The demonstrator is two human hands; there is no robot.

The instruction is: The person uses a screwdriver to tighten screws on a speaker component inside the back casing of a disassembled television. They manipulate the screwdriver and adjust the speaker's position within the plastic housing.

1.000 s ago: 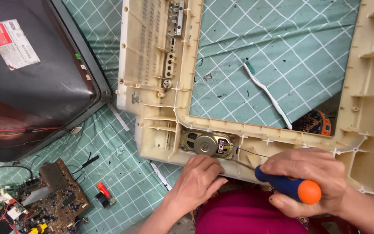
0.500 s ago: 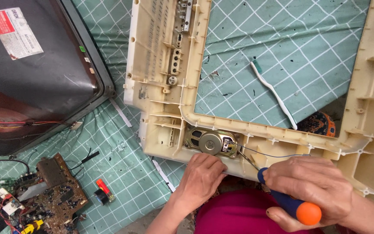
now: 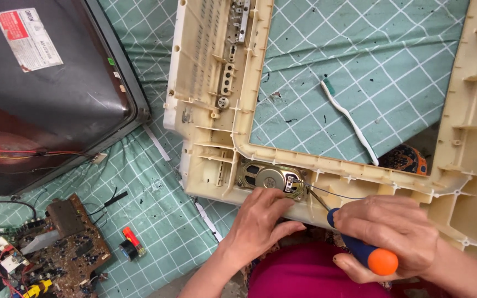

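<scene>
Surface: You worked on a green mat point(image 3: 155, 215) printed with a white diamond grid, and the cream plastic frame point(image 3: 216, 110) lay face-down on it as the landmark for everything else.
Change: Compared with a second before, your view had drifted so the frame sat further right, and your screwdriver point(image 3: 360, 251) had swung lower, its tip now meeting the right edge of the speaker point(image 3: 271, 177).
Meaning: I judged that you had settled the tip on a fixing at the speaker's mount, so the loosening work looked under way rather than done; the speaker still sat in the frame's lower rail.
Right hand: Your right hand point(image 3: 387, 232) sat just below the frame's lower rail, fingers curled tight round the blue handle with the orange end pointing toward your body.
Left hand: Your left hand point(image 3: 260, 218) rested against the frame directly under the speaker, fingers bent and close together, bracing, gripping nothing that I could see.
Left of the frame: A dark tube housing point(image 3: 45, 94) lay beside it, with a brown circuit board point(image 3: 67, 243) lower down.
Inside the frame: A white toothbrush point(image 3: 349, 118) lay on the mat in the opening.
</scene>
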